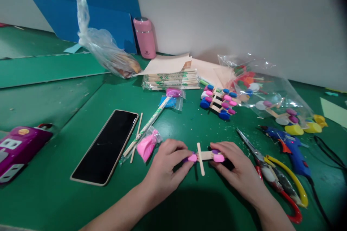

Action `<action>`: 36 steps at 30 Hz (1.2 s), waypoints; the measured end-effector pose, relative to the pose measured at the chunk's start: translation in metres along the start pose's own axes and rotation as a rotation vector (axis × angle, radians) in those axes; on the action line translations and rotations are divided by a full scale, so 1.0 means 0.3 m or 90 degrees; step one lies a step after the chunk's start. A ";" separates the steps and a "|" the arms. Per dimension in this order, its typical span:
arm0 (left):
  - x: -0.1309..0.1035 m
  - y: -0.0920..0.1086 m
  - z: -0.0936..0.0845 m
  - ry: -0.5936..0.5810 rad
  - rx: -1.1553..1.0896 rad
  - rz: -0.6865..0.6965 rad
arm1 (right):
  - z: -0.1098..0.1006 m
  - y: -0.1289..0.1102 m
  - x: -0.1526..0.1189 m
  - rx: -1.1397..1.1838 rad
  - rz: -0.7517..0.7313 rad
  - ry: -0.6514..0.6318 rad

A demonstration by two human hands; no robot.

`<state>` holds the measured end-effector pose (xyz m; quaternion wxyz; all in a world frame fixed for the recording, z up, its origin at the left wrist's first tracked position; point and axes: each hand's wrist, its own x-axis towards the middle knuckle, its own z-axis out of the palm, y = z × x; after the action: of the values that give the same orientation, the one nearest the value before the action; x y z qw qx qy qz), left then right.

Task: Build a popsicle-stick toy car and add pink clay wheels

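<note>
Crosswise, slim stick (pixel 201 159), flat wooden piece (pixel 207 155).

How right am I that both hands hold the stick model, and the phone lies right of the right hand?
The side is wrong: the head view shows the phone left of the left hand, which, with the right hand, holds the stick model.

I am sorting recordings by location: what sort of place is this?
Probably a craft workspace: on the green table lie a blue glue gun, a wrapped bundle of sticks and paper sheets.
</note>
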<state>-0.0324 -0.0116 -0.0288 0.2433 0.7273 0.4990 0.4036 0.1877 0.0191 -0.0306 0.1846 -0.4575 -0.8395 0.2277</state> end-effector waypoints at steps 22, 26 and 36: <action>0.009 -0.001 0.013 0.002 0.040 0.043 | 0.001 0.005 -0.002 0.010 0.003 -0.030; 0.004 -0.003 0.015 0.021 0.042 0.057 | 0.001 0.006 -0.003 0.015 0.003 -0.029; 0.004 0.004 0.018 0.056 0.050 0.062 | 0.004 0.010 -0.008 0.018 0.000 -0.027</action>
<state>-0.0269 -0.0106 -0.0304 0.1727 0.7413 0.4884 0.4268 0.1904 0.0184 -0.0334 0.1734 -0.4499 -0.8399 0.2492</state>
